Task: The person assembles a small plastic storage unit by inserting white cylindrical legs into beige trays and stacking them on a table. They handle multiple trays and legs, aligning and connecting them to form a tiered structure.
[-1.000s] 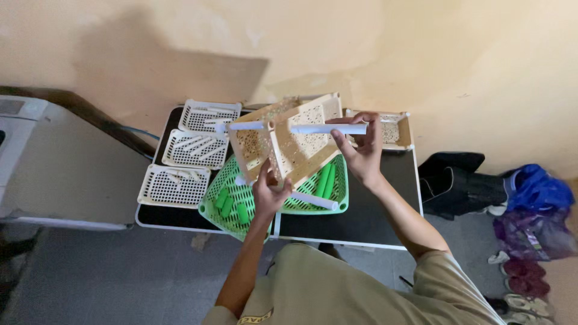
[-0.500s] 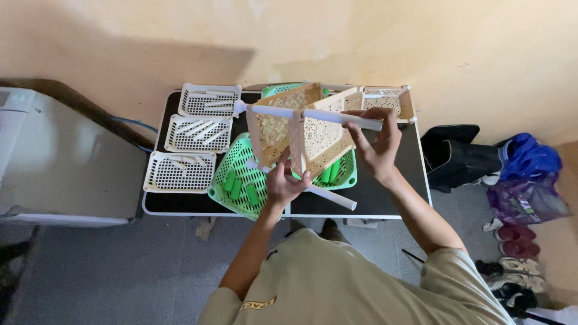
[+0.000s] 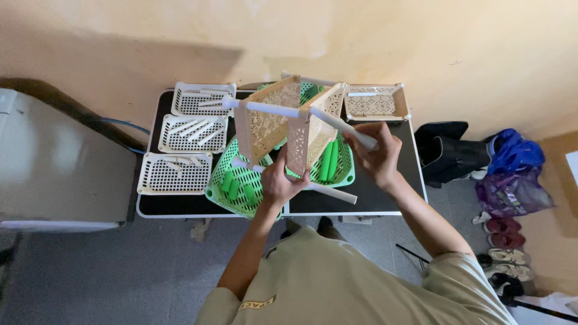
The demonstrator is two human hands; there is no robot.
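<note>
I hold a half-built beige shelf rack (image 3: 283,123) of two perforated baskets joined by white tubes, lifted above a black table (image 3: 385,201). My left hand (image 3: 278,180) grips a lower corner of the beige rack near a white tube (image 3: 328,191). My right hand (image 3: 376,153) is closed on another white tube (image 3: 346,129) that sticks out of the rack's right side. Beneath the rack lie green perforated baskets (image 3: 241,186) holding short green tubes (image 3: 328,162).
Three white baskets (image 3: 174,174) with white tubes stand on the table's left half. A beige basket (image 3: 376,103) sits at the back right. A grey cabinet (image 3: 60,168) stands left of the table; bags (image 3: 512,153) and shoes (image 3: 503,241) lie on the floor at right.
The rack has been tipped and turned, so its baskets now stand more on edge. Both hands kept their hold and shifted slightly right with it.
</note>
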